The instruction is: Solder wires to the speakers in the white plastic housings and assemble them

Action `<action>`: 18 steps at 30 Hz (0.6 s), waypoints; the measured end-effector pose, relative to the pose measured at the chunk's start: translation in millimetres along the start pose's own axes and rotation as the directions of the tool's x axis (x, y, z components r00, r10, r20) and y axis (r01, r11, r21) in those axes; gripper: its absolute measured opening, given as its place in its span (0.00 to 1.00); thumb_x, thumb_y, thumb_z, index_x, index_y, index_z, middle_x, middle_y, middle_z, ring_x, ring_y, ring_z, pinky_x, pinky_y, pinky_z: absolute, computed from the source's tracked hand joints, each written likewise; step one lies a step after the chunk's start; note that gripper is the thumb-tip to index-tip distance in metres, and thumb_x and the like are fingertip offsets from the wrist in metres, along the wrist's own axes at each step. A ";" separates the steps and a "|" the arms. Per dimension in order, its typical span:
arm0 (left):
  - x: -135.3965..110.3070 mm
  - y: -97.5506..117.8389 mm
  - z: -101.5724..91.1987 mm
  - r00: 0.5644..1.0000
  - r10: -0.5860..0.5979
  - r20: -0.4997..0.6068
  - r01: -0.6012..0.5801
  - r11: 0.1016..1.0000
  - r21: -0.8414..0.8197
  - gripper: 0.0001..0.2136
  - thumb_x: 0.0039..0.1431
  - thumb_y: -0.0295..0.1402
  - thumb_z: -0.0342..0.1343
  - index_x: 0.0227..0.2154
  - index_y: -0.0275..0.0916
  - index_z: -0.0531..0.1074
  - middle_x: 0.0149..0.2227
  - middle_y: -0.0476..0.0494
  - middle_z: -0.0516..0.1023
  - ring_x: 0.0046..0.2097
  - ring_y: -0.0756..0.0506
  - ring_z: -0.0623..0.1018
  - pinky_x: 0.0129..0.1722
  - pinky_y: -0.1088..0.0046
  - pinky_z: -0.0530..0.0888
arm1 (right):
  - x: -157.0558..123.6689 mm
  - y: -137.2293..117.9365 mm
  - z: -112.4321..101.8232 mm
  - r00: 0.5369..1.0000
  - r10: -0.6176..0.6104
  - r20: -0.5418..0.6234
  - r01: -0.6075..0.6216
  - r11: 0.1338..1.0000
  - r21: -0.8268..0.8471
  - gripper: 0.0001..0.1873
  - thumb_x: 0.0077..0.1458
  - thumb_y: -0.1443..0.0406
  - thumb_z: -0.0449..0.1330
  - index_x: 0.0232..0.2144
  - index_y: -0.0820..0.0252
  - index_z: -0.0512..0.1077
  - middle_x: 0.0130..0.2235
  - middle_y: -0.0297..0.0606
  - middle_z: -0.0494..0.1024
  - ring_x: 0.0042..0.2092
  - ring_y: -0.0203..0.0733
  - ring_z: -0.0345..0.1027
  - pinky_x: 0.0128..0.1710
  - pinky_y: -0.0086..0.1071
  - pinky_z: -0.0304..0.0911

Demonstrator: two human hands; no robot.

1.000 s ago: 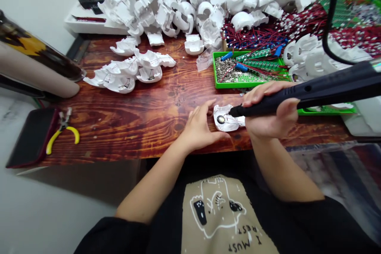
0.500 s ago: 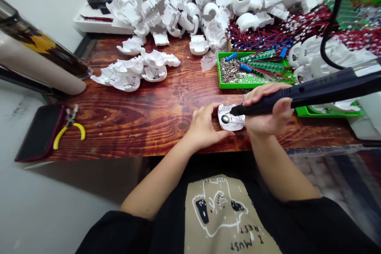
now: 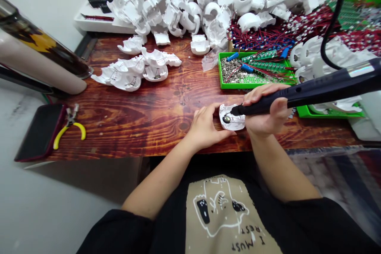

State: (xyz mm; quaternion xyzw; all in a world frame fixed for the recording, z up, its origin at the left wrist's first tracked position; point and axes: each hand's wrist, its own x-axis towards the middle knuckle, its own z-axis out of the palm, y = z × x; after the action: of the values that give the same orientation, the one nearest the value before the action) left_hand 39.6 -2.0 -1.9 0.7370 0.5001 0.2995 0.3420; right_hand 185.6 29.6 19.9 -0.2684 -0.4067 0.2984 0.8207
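Note:
A white plastic shell (image 3: 237, 123) lies on the wooden table near its front edge, hollow side up, with a round metallic disc (image 3: 226, 119) and thin wires inside. My left hand (image 3: 205, 127) grips the shell from the left, thumb along the near side and fingers at the far side. In my right hand (image 3: 268, 113) is a black electric screwdriver (image 3: 306, 94) with a cord, held almost level. Its dark tip points down-left into the shell, close above the disc; whether the bit touches a screw is hidden.
A green tray (image 3: 253, 85) of small screws, circuit strips and blue wired parts stands behind my hands. White shells (image 3: 178, 12) are heaped at the back. Wired shells (image 3: 127, 75) sit at left, near yellow-handled pliers (image 3: 70, 125) and a phone (image 3: 40, 131). Another green tray (image 3: 333, 114) is at right.
Hands, shell and screwdriver keep nearly the same positions. The whole view has shifted very slightly, and the screwdriver's rear end appears a little lower.

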 end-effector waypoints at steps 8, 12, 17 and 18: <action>1.0 -4.4 0.9 1.000 0.015 0.010 -0.013 0.994 -0.110 0.34 0.44 0.38 0.74 0.55 0.39 0.70 0.52 0.39 0.81 0.53 0.36 0.80 0.56 0.57 0.74 | -5.3 2.2 4.4 0.998 0.005 0.067 0.001 0.997 -0.076 0.12 0.54 0.54 0.62 0.28 0.55 0.69 0.23 0.29 0.66 0.21 0.32 0.62 0.20 0.31 0.58; -1.6 -7.1 3.0 1.000 0.015 -0.011 -0.015 0.998 -0.057 0.34 0.45 0.38 0.74 0.55 0.40 0.70 0.53 0.38 0.80 0.54 0.35 0.80 0.57 0.55 0.73 | -4.7 3.2 5.2 0.994 0.042 0.104 -0.033 0.996 -0.089 0.11 0.56 0.56 0.62 0.28 0.56 0.70 0.23 0.29 0.67 0.22 0.32 0.64 0.21 0.29 0.60; -4.1 -8.2 6.8 0.999 0.025 -0.034 -0.027 0.999 -0.043 0.34 0.46 0.39 0.74 0.55 0.38 0.69 0.52 0.37 0.80 0.54 0.34 0.79 0.57 0.54 0.72 | -5.8 5.5 3.8 0.983 0.130 0.132 -0.114 0.986 -0.122 0.12 0.55 0.55 0.64 0.30 0.56 0.71 0.24 0.29 0.69 0.23 0.33 0.67 0.22 0.29 0.63; -4.4 -8.1 7.1 0.999 0.025 -0.036 -0.026 0.999 -0.041 0.34 0.46 0.40 0.74 0.55 0.38 0.69 0.52 0.37 0.80 0.54 0.34 0.79 0.57 0.54 0.72 | -6.5 5.9 3.5 0.980 0.144 0.137 -0.126 0.983 -0.131 0.12 0.55 0.54 0.64 0.31 0.56 0.71 0.24 0.29 0.69 0.24 0.33 0.67 0.22 0.29 0.63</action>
State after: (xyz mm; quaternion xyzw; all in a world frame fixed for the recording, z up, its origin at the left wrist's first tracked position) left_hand 39.5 -5.4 -13.0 0.7308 0.4903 0.3270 0.3444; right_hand 177.9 29.7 14.3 -0.3225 -0.4637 0.3470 0.7487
